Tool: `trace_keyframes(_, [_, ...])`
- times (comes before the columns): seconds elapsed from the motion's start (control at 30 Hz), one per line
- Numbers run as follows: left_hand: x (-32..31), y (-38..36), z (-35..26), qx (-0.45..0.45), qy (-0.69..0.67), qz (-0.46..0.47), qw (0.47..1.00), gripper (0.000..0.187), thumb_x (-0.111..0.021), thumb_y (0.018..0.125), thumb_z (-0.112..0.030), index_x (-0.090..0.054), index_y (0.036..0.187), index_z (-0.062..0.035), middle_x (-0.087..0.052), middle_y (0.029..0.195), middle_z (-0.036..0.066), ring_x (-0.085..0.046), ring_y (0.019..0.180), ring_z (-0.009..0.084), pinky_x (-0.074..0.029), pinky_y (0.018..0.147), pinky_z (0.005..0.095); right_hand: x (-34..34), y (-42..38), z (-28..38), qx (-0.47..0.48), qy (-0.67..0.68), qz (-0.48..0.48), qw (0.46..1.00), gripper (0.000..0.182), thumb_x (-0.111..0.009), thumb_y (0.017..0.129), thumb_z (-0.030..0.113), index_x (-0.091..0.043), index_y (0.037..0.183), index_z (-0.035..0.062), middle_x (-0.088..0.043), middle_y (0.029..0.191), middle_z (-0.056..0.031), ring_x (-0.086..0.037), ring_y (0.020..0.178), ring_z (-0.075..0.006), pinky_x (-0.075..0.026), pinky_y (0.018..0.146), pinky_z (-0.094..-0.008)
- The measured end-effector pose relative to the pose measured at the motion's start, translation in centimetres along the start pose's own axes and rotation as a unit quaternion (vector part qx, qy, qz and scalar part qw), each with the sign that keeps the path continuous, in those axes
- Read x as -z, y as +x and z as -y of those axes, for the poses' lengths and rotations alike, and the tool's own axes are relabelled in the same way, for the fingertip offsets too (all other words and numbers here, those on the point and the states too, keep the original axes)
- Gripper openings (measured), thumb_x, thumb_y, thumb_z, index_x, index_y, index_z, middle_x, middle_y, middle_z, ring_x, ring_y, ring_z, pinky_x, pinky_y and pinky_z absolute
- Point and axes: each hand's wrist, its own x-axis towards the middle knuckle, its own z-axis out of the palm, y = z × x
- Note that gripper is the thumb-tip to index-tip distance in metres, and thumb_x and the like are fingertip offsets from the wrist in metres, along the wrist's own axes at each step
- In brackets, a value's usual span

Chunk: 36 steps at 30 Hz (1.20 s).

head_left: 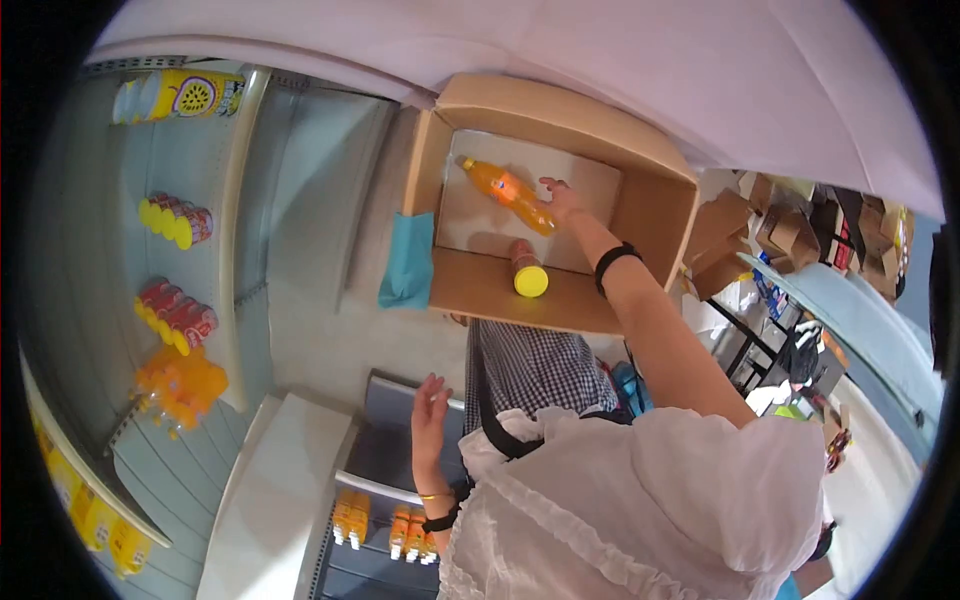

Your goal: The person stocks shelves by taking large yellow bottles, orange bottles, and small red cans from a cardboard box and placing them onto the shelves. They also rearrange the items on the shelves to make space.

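Note:
Inside a cardboard box [655, 215] lies a bottle of orange soda [507, 194] with a yellow cap, on its side. My right hand [562, 198] reaches into the box just beside the bottle's lower half, fingers apart and holding nothing. Nearer the box's front wall is a small reddish canister with a yellow lid [530, 280]; neither hand touches it. My left hand [430, 412] hangs outside the box, in front of a lower shelf, with its fingers stretched out and nothing in it.
A shelf unit on the left holds several yellow-lidded canisters [176, 222], orange packs [183, 385] and yellow packages [195, 97]. Orange bottles [408, 532] stand on a low shelf below. Blue tape [408, 262] covers a box corner. Cardboard boxes [722, 235] are piled at right.

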Motion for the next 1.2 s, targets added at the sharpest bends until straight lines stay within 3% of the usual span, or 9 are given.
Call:
trace_keyframes(0.07, [-0.7, 0.2, -0.1, 0.111, -0.093, -0.009, 0.989, 0.049, -0.053, 0.095, -0.025, -0.038, 0.136, -0.0013, -0.048, 0.132, 0.016, -0.053, 0.112, 0.0223, -0.041, 0.093, 0.0327, -0.4, 1.1, 0.8, 0.020, 0.002, 0.055, 0.998, 0.075, -0.074, 0.070, 0.037, -0.043, 0.135, 0.0162, -0.049, 0.125, -0.0208, -0.051, 0.114, -0.0324, -0.043, 0.096, -0.0405])
trace_keyframes(0.13, [-0.9, 0.2, 0.9, 0.122, -0.091, -0.023, 0.988, 0.049, -0.053, 0.095, -0.025, -0.038, 0.136, -0.0011, -0.048, 0.132, 0.015, -0.053, 0.112, 0.0223, -0.041, 0.093, 0.0327, -0.8, 1.3, 2.7, 0.041, 0.007, 0.107, 0.993, 0.083, -0.077, 0.066, 0.039, -0.040, 0.137, 0.0177, -0.044, 0.130, -0.0224, -0.047, 0.119, -0.0340, -0.041, 0.099, -0.0410])
trace_keyframes(0.3, [-1.7, 0.9, 0.7, 0.142, -0.092, -0.049, 0.984, 0.047, -0.053, 0.095, -0.022, -0.039, 0.135, -0.0006, -0.049, 0.130, 0.016, -0.054, 0.110, 0.0222, -0.041, 0.094, 0.0332, -3.1, 2.2, 3.7, 0.001, -0.094, 0.072, 0.993, 0.099, -0.081, 0.061, 0.031, -0.025, 0.143, 0.0211, -0.044, 0.127, -0.0249, -0.046, 0.118, -0.0411, -0.041, 0.099, -0.0436])
trace_keyframes(0.63, [-2.3, -0.3, -0.1, 0.121, -0.077, -0.058, 0.988, 0.045, -0.054, 0.094, -0.017, -0.041, 0.133, 0.0016, -0.051, 0.128, 0.015, -0.048, 0.117, 0.0189, -0.038, 0.099, 0.0310, -1.7, 0.6, 4.3, -0.036, -0.089, 0.072, 0.993, 0.084, -0.075, 0.065, 0.018, -0.031, 0.136, 0.0171, -0.053, 0.121, -0.0172, -0.050, 0.114, -0.0369, -0.044, 0.096, -0.0427])
trace_keyframes(0.73, [-0.6, -0.6, -0.9, 0.077, -0.062, -0.051, 0.994, 0.046, -0.054, 0.094, -0.019, -0.041, 0.134, 0.0000, -0.050, 0.129, 0.015, -0.049, 0.116, 0.0198, -0.039, 0.098, 0.0319, 0.9, -1.8, 4.9, -0.032, -0.002, 0.097, 0.995, 0.082, -0.076, 0.064, 0.016, -0.035, 0.134, 0.0145, -0.054, 0.122, -0.0166, -0.051, 0.113, -0.0371, -0.044, 0.096, -0.0408])
trace_keyframes(0.83, [1.1, -0.4, -0.2, 0.083, -0.109, -0.029, 0.990, 0.050, -0.056, 0.093, -0.026, -0.039, 0.136, -0.0047, -0.048, 0.132, 0.013, -0.053, 0.112, 0.0220, -0.041, 0.094, 0.0326, 1.9, -5.8, 4.0, 0.114, 0.080, 0.045, 0.989, 0.084, -0.077, 0.063, 0.014, -0.035, 0.136, 0.0117, -0.053, 0.124, -0.0155, -0.052, 0.114, -0.0321, -0.044, 0.096, -0.0379])
trace_keyframes(1.0, [0.1, -0.2, -2.0, -0.001, -0.180, -0.044, 0.983, 0.048, -0.055, 0.094, -0.025, -0.040, 0.135, -0.0053, -0.049, 0.131, 0.011, -0.054, 0.110, 0.0217, -0.041, 0.095, 0.0329, 7.4, -13.8, 8.7, 0.223, 0.332, 0.154, 0.904, 0.088, -0.075, 0.069, 0.010, -0.026, 0.141, 0.0055, -0.046, 0.132, -0.0112, -0.043, 0.124, -0.0222, -0.033, 0.106, -0.0347])
trace_keyframes(1.13, [-1.0, -1.1, -1.7, -0.163, -0.079, 0.065, 0.981, 0.051, -0.060, 0.091, -0.015, -0.038, 0.136, -0.0070, -0.048, 0.131, 0.008, -0.052, 0.111, 0.0217, -0.043, 0.095, 0.0344, 8.3, -21.8, 14.5, 0.289, 0.354, 0.203, 0.866, 0.089, -0.075, 0.071, 0.010, -0.022, 0.142, 0.0038, -0.041, 0.136, -0.0088, -0.037, 0.128, -0.0199, -0.028, 0.109, -0.0349])
trace_keyframes(1.2, [-0.7, -2.4, -2.5, -0.140, -0.112, 0.089, 0.980, 0.065, -0.067, 0.085, -0.015, -0.032, 0.140, -0.0083, -0.036, 0.141, 0.010, -0.044, 0.123, 0.0242, -0.041, 0.099, 0.0373, 7.8, -27.0, 18.8, 0.273, 0.383, 0.239, 0.849, 0.089, -0.075, 0.073, 0.011, -0.021, 0.143, 0.0043, -0.040, 0.137, -0.0089, -0.036, 0.129, -0.0195, -0.027, 0.109, -0.0356])
